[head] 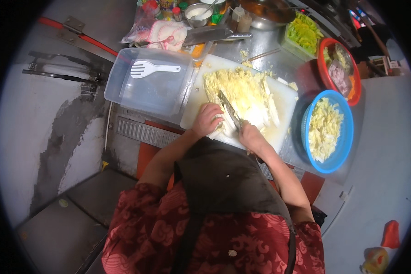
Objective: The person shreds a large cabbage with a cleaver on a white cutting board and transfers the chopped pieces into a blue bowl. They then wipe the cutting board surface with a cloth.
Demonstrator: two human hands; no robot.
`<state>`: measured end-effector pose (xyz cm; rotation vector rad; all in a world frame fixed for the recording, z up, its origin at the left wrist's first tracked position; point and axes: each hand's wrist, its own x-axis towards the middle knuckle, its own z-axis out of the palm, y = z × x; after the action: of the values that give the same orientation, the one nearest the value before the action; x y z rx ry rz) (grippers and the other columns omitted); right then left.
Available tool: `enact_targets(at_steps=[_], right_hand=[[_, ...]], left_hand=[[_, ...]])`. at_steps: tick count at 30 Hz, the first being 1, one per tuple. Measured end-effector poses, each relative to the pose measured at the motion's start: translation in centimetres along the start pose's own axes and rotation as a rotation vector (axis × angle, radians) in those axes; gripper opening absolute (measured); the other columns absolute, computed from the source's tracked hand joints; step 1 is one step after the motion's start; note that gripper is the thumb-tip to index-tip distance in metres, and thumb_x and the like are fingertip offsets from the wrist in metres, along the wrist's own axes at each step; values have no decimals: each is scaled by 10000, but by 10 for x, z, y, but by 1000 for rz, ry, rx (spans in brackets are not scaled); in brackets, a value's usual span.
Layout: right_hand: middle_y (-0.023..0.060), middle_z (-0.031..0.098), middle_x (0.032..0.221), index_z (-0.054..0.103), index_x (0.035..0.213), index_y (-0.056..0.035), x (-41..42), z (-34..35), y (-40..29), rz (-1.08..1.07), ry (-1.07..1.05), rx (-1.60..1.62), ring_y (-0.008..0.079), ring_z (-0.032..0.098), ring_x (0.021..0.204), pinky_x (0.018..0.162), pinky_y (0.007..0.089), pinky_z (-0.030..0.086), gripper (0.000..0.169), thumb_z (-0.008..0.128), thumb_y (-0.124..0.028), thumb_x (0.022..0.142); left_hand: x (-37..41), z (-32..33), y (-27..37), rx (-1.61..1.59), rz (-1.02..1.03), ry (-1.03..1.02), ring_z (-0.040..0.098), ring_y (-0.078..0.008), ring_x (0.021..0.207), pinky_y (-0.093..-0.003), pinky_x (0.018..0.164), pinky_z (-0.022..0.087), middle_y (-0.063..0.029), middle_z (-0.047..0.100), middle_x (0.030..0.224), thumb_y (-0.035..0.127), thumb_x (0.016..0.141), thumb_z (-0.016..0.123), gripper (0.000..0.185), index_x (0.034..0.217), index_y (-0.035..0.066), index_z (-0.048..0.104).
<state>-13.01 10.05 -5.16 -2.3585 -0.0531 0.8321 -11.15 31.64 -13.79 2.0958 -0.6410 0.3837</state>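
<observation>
A white cutting board (287,102) lies before me, with a spread of cut napa cabbage (241,90) on it. My right hand (253,137) grips the handle of a kitchen knife (228,106), whose blade points away from me among the cabbage, at its left part. My left hand (207,120) rests with bent fingers on the cabbage just left of the blade; its fingertips are partly hidden, and I cannot tell how firmly it holds the pieces. A blue plastic colander (349,137) with cut cabbage (325,130) stands to the right of the board.
Left of the board is a clear plastic bin (150,99) with a white slotted spatula (156,69). Behind lie a cleaver (209,34), a cloth (167,32) and a metal bowl (198,22). At the back right are a tub of lettuce (303,34) and a red basin (358,85).
</observation>
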Motion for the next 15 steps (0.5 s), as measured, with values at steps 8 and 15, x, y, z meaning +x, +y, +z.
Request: enact_targets(at_steps=[8, 15], right_hand=[[337, 620, 744, 498, 1048, 54, 11, 40, 25, -138, 198, 5, 483, 635, 713, 681, 547, 513, 240, 438, -134, 913], [342, 625, 770, 507, 977, 65, -24, -27, -35, -124, 148, -89, 489, 640, 757, 720, 535, 523, 182, 459, -65, 859]], left_hand=[[-2, -2, -3, -27, -20, -15, 546, -304, 1018, -400, 902, 439, -110, 604, 1059, 71, 711, 751, 260, 952, 53, 655], [2, -11, -6, 2, 71, -84, 542, -301, 1027, -408, 915, 429, -113, 597, 1073, 92, 738, 729, 269, 995, 54, 656]])
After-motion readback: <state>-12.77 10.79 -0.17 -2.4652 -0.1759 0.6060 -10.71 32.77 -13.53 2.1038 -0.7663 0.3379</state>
